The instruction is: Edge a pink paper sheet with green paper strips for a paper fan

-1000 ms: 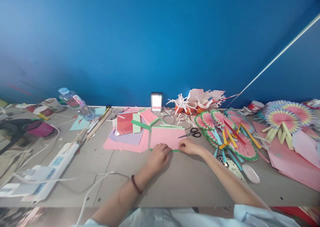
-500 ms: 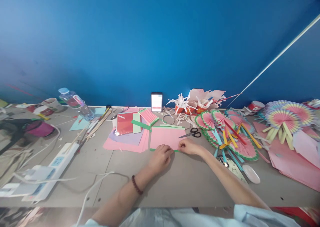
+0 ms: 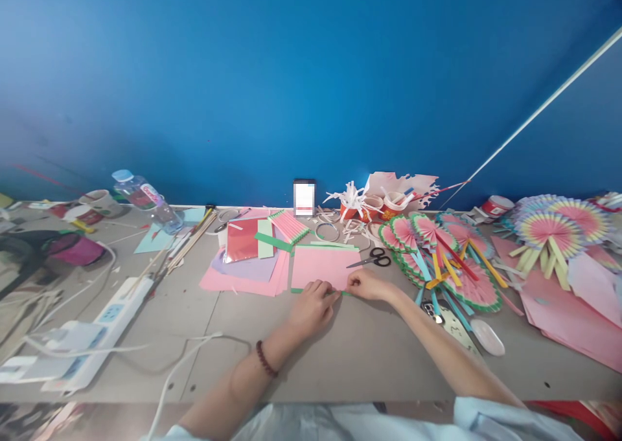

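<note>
Left hand (image 3: 315, 306) has crept toward right hand (image 3: 364, 285); both are curled narrow, grip unclear, at the near edge of pink paper (image 3: 323, 266) on the table (image 3: 369, 357); probably light, easily creased; best held by edges.

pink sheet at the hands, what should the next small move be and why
Probably press along the green near edge of the pink sheet, since the left hand and right hand both have fingertips at it.
</note>
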### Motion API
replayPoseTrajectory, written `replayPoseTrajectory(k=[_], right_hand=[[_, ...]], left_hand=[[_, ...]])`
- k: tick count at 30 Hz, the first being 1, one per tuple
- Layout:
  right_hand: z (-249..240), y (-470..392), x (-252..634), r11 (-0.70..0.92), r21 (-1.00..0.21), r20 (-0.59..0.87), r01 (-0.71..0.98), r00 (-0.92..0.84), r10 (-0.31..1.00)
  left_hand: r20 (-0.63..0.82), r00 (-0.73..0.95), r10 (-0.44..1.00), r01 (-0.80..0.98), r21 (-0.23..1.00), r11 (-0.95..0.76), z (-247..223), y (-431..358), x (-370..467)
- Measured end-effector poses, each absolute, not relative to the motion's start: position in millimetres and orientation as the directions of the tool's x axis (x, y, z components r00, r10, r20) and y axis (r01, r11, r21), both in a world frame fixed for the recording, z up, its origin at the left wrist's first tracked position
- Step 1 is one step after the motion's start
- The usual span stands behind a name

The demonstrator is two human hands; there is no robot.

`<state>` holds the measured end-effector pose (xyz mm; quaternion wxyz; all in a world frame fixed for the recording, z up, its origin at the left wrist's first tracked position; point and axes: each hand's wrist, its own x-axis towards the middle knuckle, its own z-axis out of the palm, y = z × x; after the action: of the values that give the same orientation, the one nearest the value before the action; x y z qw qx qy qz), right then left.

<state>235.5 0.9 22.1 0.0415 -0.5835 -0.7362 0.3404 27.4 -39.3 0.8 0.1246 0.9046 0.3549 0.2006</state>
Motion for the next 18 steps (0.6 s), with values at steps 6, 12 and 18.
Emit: replayPoseTrajectory(k=[6, 12, 18], right_hand=[[19.9, 0.9, 236.4, 0.090, -0.548, -0.336, 0.832, -0.317, 0.887], [23.0, 0.2, 234.7, 0.092, -0.535, -0.334, 0.840, -0.310, 0.890], [20.5, 0.2, 234.8, 0.092, -0.530, -0.326, 0.843, -0.303, 0.895]], left_hand=[[0.298, 0.601, 0.741, 0.602, 0.442, -0.665, -1.7, -37.0, 26.9], [0.277, 0.641, 0.716, 0.609, 0.385, -0.694, 1.0, -38.6, 27.7], [0.243, 0.665, 0.706, 0.616, 0.355, -0.703, 4.9, -40.7, 28.2]])
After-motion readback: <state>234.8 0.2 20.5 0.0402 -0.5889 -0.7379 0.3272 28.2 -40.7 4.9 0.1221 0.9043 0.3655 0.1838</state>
